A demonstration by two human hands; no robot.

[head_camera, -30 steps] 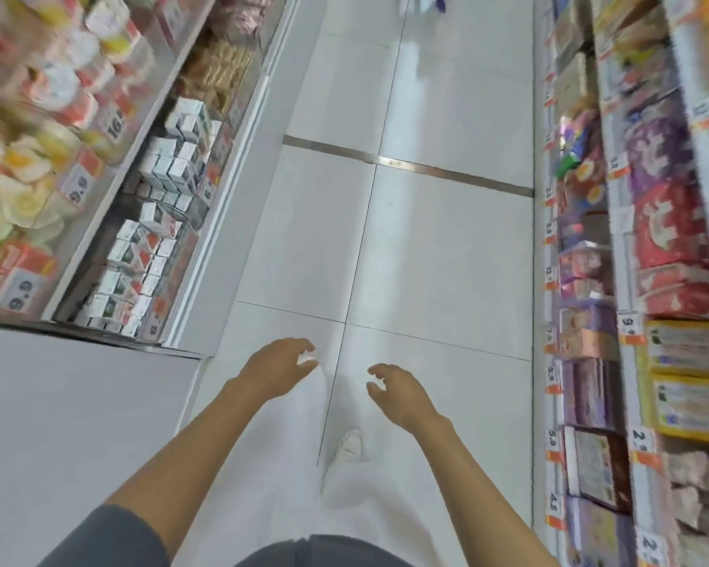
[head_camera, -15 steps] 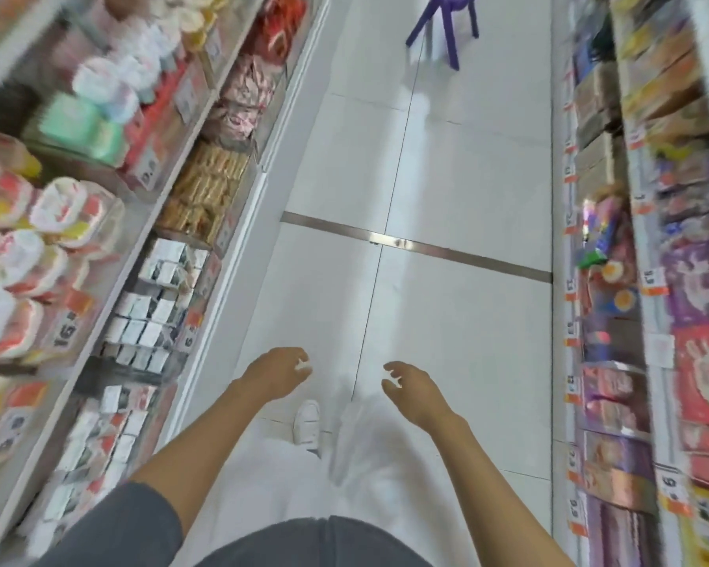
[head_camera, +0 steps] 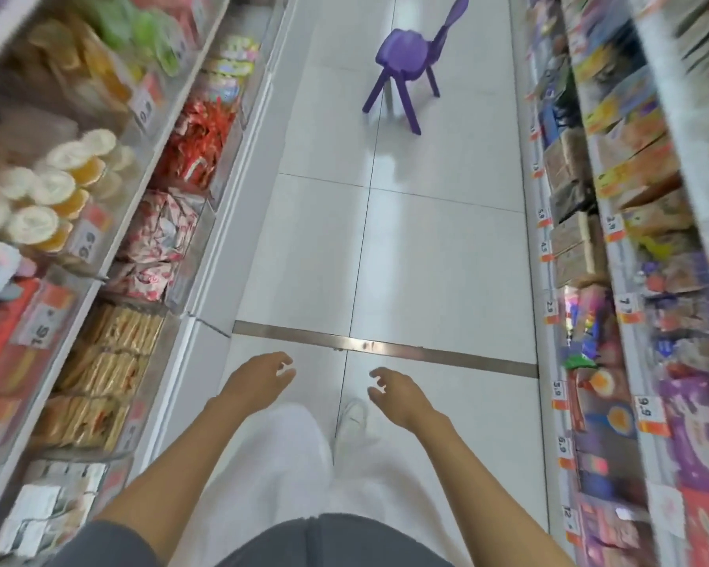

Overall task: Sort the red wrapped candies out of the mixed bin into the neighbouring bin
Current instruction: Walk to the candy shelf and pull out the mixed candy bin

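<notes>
Well beyond and left of the fingers (head_camera: 280, 377), red candies (head_camera: 197, 145) fill a shelf bin (head_camera: 225, 180). Left hand (head_camera: 258, 382) and right hand (head_camera: 398, 396): fingers loosely curled, empty. Candies likely light, crinkly, slippery; pinch wrapper ends.

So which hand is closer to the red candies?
Left. The left hand hangs beside the shelf holding the red candies, which lie further ahead; the right hand is farther across the aisle.

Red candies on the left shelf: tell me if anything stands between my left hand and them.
Nothing visible does. The left hand hangs empty over the aisle floor; the red candies lie farther ahead in a bin on the left shelf.
</notes>
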